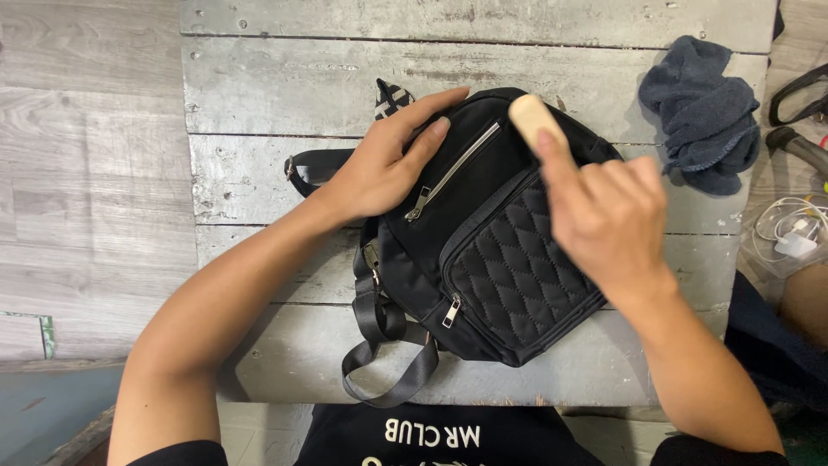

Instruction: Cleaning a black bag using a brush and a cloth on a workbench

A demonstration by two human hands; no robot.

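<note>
Backpack mid-surface | my left hand spread flat on it | my right hand gripping wooden brush against its top

1 view only — head-worn camera, so no second view and no shared area to compare. It looks almost straight down from above the person's chest. The near edge of the wooden table lies at the bottom of frame, the far planks at the top. Range is close: both forearms enter from the bottom corners, and the left hand, right hand and black backpack fill the centre. The frame's right margin takes in a dark cloth and, probably, white cables — that part is cropped. Floorboards show at left.
</note>
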